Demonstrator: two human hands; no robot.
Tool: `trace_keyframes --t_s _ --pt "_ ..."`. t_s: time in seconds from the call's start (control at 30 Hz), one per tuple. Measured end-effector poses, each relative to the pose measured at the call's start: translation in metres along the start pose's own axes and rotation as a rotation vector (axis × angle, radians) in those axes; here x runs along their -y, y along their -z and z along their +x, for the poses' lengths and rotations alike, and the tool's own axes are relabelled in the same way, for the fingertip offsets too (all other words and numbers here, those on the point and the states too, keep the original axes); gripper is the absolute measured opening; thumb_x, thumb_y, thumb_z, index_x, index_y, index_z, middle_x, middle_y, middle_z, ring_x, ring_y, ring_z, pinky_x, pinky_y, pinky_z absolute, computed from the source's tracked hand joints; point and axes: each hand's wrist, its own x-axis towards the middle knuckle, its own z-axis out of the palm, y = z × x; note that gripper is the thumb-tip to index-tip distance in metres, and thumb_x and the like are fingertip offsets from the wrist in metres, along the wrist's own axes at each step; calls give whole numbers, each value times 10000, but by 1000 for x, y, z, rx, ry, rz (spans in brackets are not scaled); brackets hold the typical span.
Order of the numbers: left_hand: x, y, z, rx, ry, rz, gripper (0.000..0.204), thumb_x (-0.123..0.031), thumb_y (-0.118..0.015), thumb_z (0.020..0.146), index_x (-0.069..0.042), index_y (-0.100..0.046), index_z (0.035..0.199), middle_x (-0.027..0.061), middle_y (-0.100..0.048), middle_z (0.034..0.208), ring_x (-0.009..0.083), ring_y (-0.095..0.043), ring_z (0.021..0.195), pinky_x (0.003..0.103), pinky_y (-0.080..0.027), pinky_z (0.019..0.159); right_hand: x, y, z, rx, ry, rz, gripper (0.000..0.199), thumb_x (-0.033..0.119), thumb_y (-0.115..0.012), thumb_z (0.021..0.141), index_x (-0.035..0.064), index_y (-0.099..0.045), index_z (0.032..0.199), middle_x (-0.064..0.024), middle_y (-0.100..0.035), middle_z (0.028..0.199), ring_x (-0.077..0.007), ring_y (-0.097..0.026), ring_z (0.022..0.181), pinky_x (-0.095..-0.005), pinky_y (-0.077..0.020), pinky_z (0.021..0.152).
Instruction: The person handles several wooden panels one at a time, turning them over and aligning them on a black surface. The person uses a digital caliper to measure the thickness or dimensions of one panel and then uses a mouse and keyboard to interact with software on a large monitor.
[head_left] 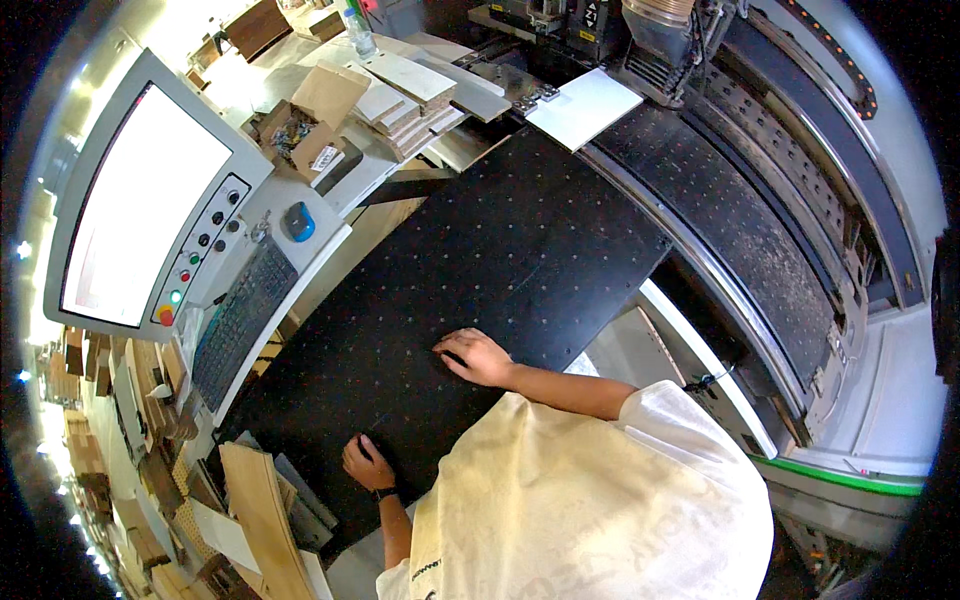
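Note:
A black table top (pixel 480 260) dotted with small light holes stretches out before me. My right hand (pixel 477 357) rests on it, palm down, with its fingers loosely bent and nothing visible in them. Nearer my body, my left hand (pixel 368 463) lies by the table's left side, its thumb apart from the loosely bent fingers and a dark band on the wrist. No object shows in it. At the far end, a white panel (pixel 585 108) lies across the machine's edge beneath the machine head (pixel 655 45), well beyond both hands.
To the left stand a monitor (pixel 150 200) with control buttons, a keyboard (pixel 243 322) and a blue mouse (pixel 299 222). An open cardboard box (pixel 300 135) sits beside stacked boards (pixel 405 95). Wood strips (pixel 262 515) lean near my left arm; a metal rail (pixel 690 265) borders the machine bed.

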Motion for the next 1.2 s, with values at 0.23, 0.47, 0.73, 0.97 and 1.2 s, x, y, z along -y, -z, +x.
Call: trace_keyframes --t_s 0.23,0.47,0.73,0.97,1.2 --pt "2 -3 0 -26 -18 2 379 -350 -517 1085 -9 -679 1125 179 -686 1103 393 -619 1062 506 -441 953 1 1 1 14 -7 15 237 203 -635 1006 71 -690 1195 -113 -715 1201 -315 -641 1162 -444 -490 1050" --pt "2 -3 -2 -25 -10 -8 358 -330 -524 1085 -1 -664 1104 184 -676 1079 397 -615 1038 506 -442 946 2 3 1 26 -10 18 237 197 -632 1008 59 -687 1193 -129 -713 1201 -324 -643 1160 -450 -491 1045" --pt "8 -9 -2 -59 -25 10 376 -339 -523 1080 3 -679 1105 194 -679 1067 407 -616 1022 514 -444 943 1 1 0 11 8 20 249 195 -639 1002 57 -685 1204 -145 -715 1185 -341 -650 1146 -459 -498 1043" --pt "1 -1 0 2 1 -4 368 -334 -526 1078 4 -667 1108 194 -672 1083 407 -608 1038 506 -435 943 0 -1 -1 39 -33 20 260 207 -633 1006 67 -685 1219 -132 -712 1198 -332 -636 1168 -453 -483 1069" --pt "1 -1 0 -3 3 -3 355 -329 -536 1074 -2 -666 1115 196 -669 1087 407 -606 1046 509 -434 932 -1 -1 0 28 -21 27 272 211 -638 998 74 -683 1229 -124 -712 1187 -329 -638 1164 -453 -480 1073"
